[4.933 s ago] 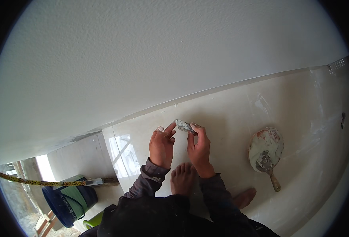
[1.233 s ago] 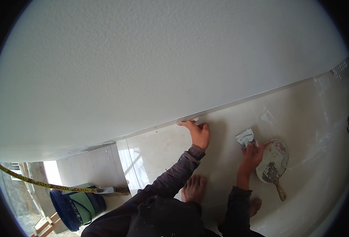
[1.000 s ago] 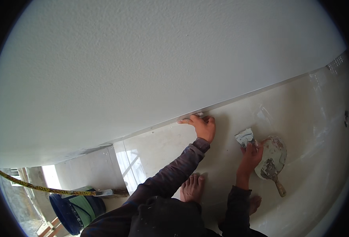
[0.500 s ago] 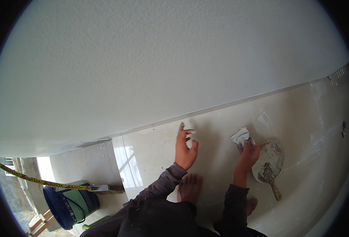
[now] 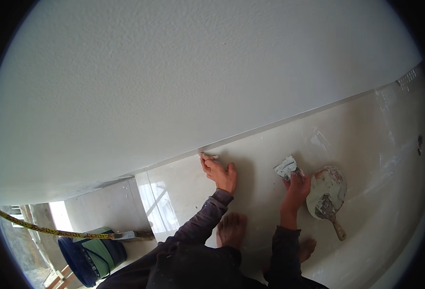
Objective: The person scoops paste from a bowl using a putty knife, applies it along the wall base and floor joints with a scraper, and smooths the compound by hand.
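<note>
My left hand [image 5: 218,171] reaches to the skirting [image 5: 251,134] at the foot of the white wall. Its fingers are partly bent and apart, with white paste on the fingertips, and the foremost fingertip is at the skirting. In my right hand [image 5: 296,190] is a putty knife [image 5: 286,167], its blade coated with white filler, held above the floor. Just right of that hand lies a round, filler-smeared plate [image 5: 336,185]. A second scraper with a wooden handle [image 5: 338,230] rests across the plate's near edge, its blade caked in grey-white filler.
The textured white wall [image 5: 198,72] fills the far side. Pale glossy tiles [image 5: 265,212] with white smears cover the floor around my bare feet [image 5: 232,229]. At left stand a dark blue and green bucket [image 5: 91,257] and a yellow-black patterned pole [image 5: 58,232] with a brush-like end.
My left hand has moved left, its fingers bending toward the skirting. My right hand, still holding the putty knife, has shifted slightly left.
</note>
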Demonstrator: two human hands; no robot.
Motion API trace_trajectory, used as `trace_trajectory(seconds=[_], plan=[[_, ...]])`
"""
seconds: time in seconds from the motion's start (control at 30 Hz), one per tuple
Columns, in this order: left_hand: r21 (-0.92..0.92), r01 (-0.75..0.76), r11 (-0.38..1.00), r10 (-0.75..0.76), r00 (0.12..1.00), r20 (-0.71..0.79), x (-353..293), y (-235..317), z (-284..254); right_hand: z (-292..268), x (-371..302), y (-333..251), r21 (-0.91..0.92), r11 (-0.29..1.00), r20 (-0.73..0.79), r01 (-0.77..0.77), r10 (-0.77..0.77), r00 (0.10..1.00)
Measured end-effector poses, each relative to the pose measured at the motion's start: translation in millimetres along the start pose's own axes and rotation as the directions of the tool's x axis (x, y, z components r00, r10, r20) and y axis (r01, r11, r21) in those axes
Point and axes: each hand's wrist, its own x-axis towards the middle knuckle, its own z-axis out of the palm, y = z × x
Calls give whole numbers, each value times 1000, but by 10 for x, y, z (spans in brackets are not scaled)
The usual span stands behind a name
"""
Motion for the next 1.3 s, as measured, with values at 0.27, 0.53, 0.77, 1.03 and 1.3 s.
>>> trace_trajectory(seconds=[0.27,0.53,0.77,1.03,1.3], plan=[[111,70,991,-91,977,194,32,704,615,-190,33,-39,19,1000,-17,14,-13,1000],[287,91,953,-201,904,378,159,935,642,-254,50,-124,29,998,-52,52,-50,997],[-27,-213,977,190,799,570,223,603,99,-243,88,-178,30,999,-49,34,-33,998],[171,-187,967,150,966,212,21,169,-293,-121,55,-131,13,1000,-37,20,-19,999],[25,-206,978,187,929,318,-127,502,90,-69,-24,-55,33,999,45,35,-37,998]])
